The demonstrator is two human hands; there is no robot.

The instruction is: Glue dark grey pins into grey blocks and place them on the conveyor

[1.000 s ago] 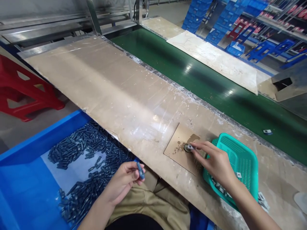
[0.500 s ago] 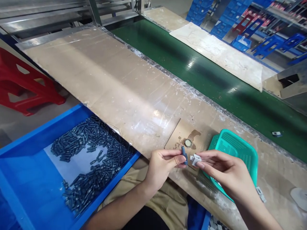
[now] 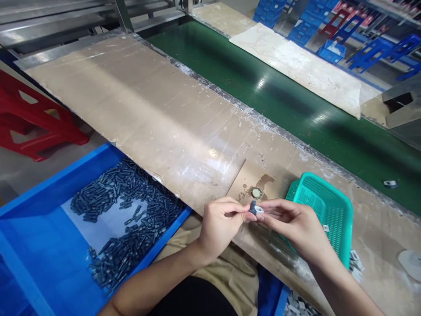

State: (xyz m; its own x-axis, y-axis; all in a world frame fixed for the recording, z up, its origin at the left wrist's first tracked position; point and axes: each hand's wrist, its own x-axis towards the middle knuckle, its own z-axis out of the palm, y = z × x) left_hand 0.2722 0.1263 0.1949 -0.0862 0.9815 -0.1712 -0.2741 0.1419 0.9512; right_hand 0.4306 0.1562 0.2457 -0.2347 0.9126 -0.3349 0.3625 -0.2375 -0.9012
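Workbench [image 3: 148,114], taped over with clear film, running beside a green conveyor belt [image 3: 296,109]; a small white part [image 3: 390,184] lies alone on the belt at far right. Blue bin [image 3: 39,245] at lower left, below the bench edge, holding a heap of dark blue pins [image 3: 131,219]. Teal mesh basket [image 3: 325,215] on the bench at right, with small white pieces showing inside and more spilled beside it. Tan pad [image 3: 253,180] just left of the basket, stained, bearing a small round dish [image 3: 256,192]. Left hand [image 3: 219,226] pinches one dark blue pin [image 3: 252,207] between thumb and forefinger; right hand [image 3: 296,224] pinches a small white clip [image 3: 259,210] the same way. The two parts meet tip to tip above the near edge of the bench, just in front of the dish. To seat the joint well, judging from this pose: keep the pin's axis in line with the clip's opening, hold each part close to its mating end so it cannot swivel, brace the wrists against the bench edge, and press straight without twisting. Whether the pin is already partly inside the clip cannot be told, since the fingertips cover the joint
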